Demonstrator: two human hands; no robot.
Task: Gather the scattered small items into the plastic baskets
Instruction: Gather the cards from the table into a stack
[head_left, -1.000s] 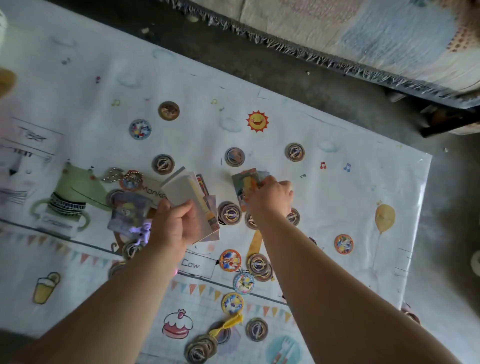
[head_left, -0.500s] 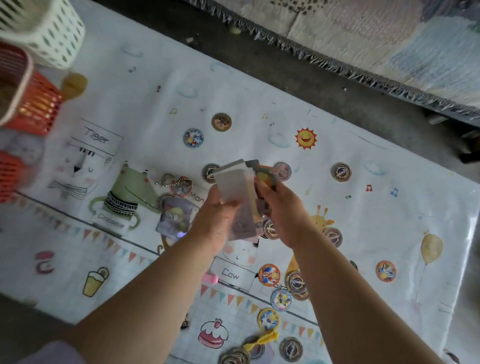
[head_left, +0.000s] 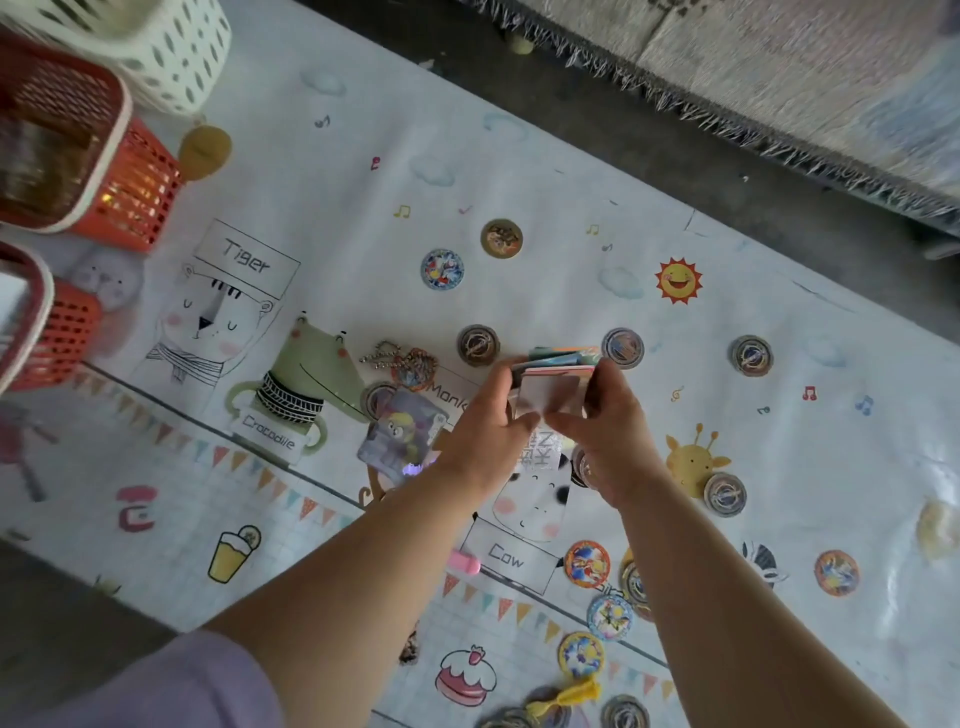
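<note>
The baskets (head_left: 130, 171) stand at the mat's (head_left: 337, 208) far left. Discs (head_left: 442, 268) lie scattered across its middle and right, a loose card (head_left: 400, 436) lies left of centre, and a card stack (head_left: 553, 379) is held above the middle.

Soft, flat daylight fills the scene, nothing harsh, and the shadows on the glossy mat (head_left: 322, 171) are barely there. Pale glare streaks its crinkled right end. The orange basket (head_left: 135, 192) glows where light passes through its slats, so the source is perhaps off to that side. That basket, the white basket (head_left: 176, 57) and the fringed rug (head_left: 779, 78) all smear with motion blur — only the centre is fairly crisp. The wide lens bows the mat's long edges, and the floor corners fall dim.
</note>
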